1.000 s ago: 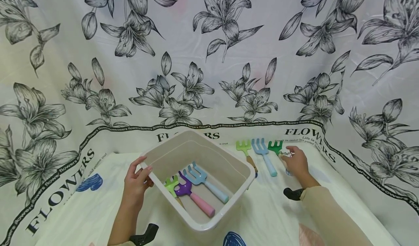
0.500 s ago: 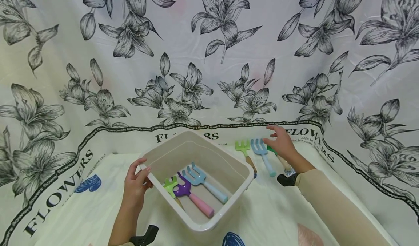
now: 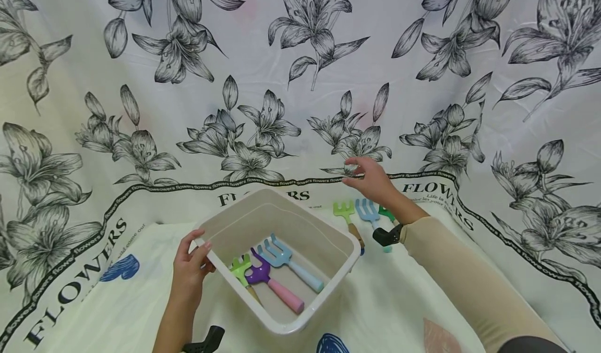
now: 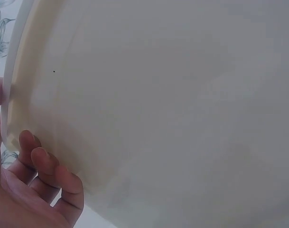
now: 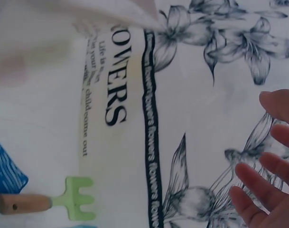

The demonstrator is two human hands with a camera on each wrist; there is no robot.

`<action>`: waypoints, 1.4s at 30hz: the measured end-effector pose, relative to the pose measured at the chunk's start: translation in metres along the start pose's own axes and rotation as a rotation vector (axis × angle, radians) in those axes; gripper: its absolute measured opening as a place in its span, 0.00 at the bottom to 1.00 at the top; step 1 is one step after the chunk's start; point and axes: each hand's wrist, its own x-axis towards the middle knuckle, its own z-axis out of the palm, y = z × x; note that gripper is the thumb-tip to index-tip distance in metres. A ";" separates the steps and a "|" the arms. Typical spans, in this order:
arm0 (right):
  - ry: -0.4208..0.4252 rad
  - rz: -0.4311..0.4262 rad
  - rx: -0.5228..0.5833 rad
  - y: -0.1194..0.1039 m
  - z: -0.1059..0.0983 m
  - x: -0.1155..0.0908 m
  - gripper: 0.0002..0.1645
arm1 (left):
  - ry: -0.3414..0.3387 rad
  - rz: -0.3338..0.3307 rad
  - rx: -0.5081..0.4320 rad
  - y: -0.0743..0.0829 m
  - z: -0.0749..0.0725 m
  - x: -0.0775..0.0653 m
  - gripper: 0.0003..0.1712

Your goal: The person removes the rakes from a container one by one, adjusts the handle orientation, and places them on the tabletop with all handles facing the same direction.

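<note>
The right hand (image 3: 368,178) has moved during the last second from beside the green fork (image 3: 387,214), over the second blue fork (image 3: 368,213), to a place behind the second lime fork (image 3: 349,220) and near the tub (image 3: 281,209). Its fingers are spread, with the thumb apart, and it grasps nothing; so I judge that this movement has brought no fork along, and the work waits for a pick. These three forks lie in a row on the cloth (image 3: 399,301), to the right of the tub, and the right arm partly covers the green one and the second blue one. The left hand (image 3: 191,256) grips the tub by its left corner, the fingers bent under the rim. Whether the tub's base rests on the cloth, I cannot tell. Inside it are three forks, side by side on the bottom: a lime fork (image 3: 242,270) nearest to the left wall, a purple fork (image 3: 271,281) with pink handle in the middle, and a blue fork (image 3: 284,259) to its right.
</note>
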 end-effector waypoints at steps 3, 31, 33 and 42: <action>-0.022 -0.040 0.024 -0.013 0.004 0.005 0.29 | -0.001 0.002 0.002 0.000 0.000 0.001 0.26; -0.442 -0.128 0.215 -0.085 0.087 0.016 0.37 | -0.011 0.017 -0.036 0.001 0.000 -0.002 0.22; -0.475 -0.121 0.221 -0.088 0.093 0.017 0.38 | -0.009 0.014 -0.034 0.002 0.000 -0.002 0.21; -0.620 -0.081 0.214 -0.098 0.123 0.017 0.38 | -0.006 0.039 -0.021 0.002 0.000 -0.004 0.21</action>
